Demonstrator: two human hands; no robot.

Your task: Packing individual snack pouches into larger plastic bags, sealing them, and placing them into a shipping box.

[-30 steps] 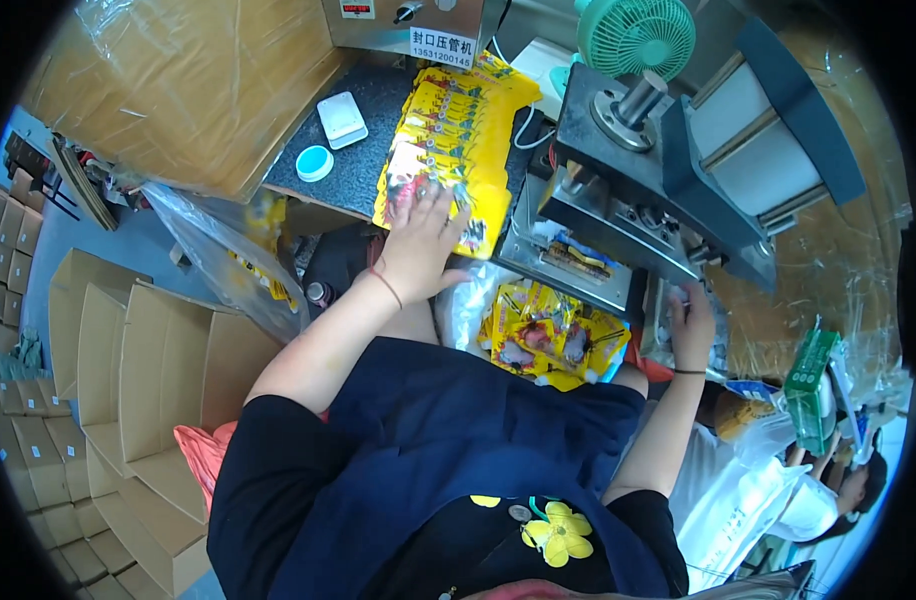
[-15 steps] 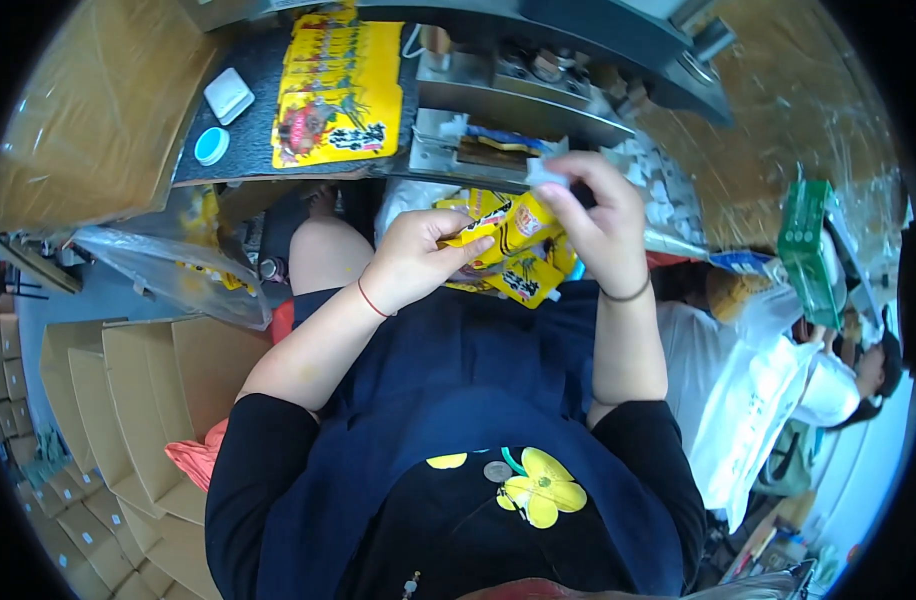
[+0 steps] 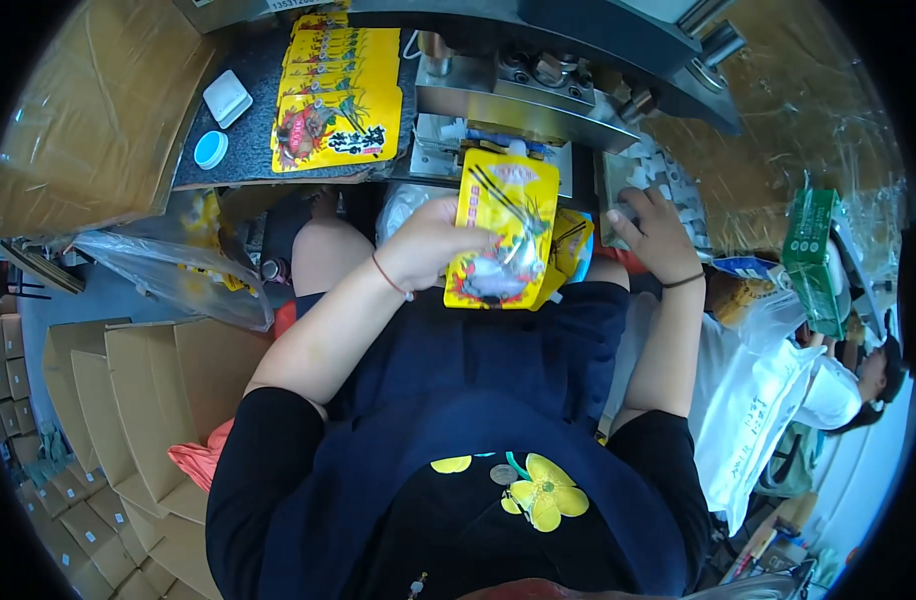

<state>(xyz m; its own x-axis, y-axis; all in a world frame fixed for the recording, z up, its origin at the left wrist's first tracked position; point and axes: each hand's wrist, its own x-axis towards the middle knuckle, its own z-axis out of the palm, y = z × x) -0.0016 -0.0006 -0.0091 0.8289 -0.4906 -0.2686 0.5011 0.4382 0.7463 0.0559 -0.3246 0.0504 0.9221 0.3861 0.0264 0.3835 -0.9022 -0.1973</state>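
My left hand (image 3: 423, 245) grips the left side of a yellow flat pouch (image 3: 503, 235), thumb on its printed face. The pouch stands upright, its top edge against the front of a metal machine fixture (image 3: 438, 140). At that top edge a small white spout (image 3: 518, 147) shows. My right hand (image 3: 660, 238) is off the pouch, to its right, beside a heap of small white plastic pieces (image 3: 668, 165). Its fingers are bent and the thumb stands apart, with nothing visible between them. More yellow pouches (image 3: 570, 245) lie behind the held one, over my lap.
A fanned stack of yellow pouches (image 3: 343, 120) lies on the dark worktop (image 3: 248, 150), beside a round blue-lidded tub (image 3: 211, 149) and a white square case (image 3: 227, 98). Open cardboard boxes (image 3: 178, 400) stand at left. A green box (image 3: 813, 260) and another person (image 3: 833, 390) are at right.
The pouch has swung upright and its top has come up to the machine fixture. My right hand has let go of its top and moved right toward the white pieces.
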